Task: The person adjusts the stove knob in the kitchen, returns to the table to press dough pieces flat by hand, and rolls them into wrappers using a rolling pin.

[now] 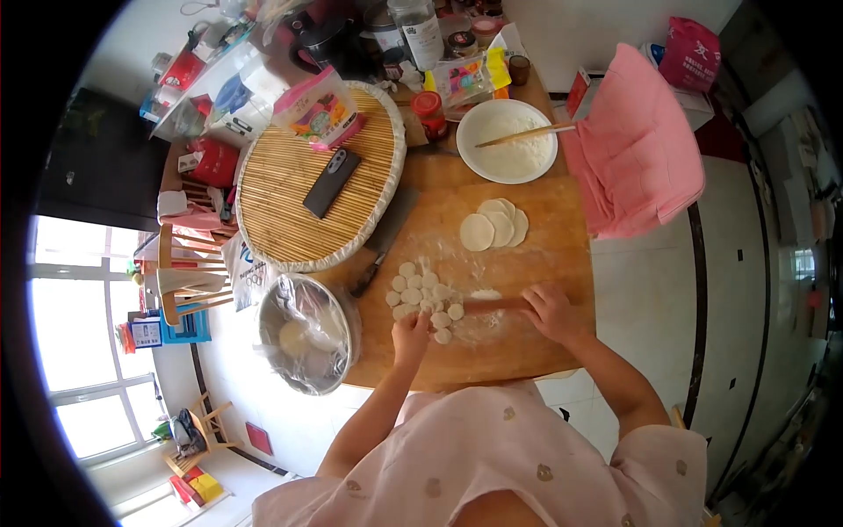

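My right hand (550, 313) is wrapped around one end of a wooden rolling pin (492, 306), which lies across the board with its other end near the dough pieces. My left hand (410, 338) is closed at the near edge of the pile, its fingertips pinching a dough piece that they mostly hide. Several small floured dough pieces (414, 295) lie loose beside it. Farther back, several rolled dough wrappers (477, 233) overlap in a small stack. Loose flour (486, 296) dusts the wooden board (536, 263) around the pin.
A white bowl of flour (470, 162) with chopsticks (518, 135) stands at the back. A cleaver (392, 224) lies beside the round woven tray (272, 206), which holds a phone (332, 183) and a pouch (316, 110). At left is a plastic-covered metal bowl (354, 351); a pink chair (637, 149) stands right.
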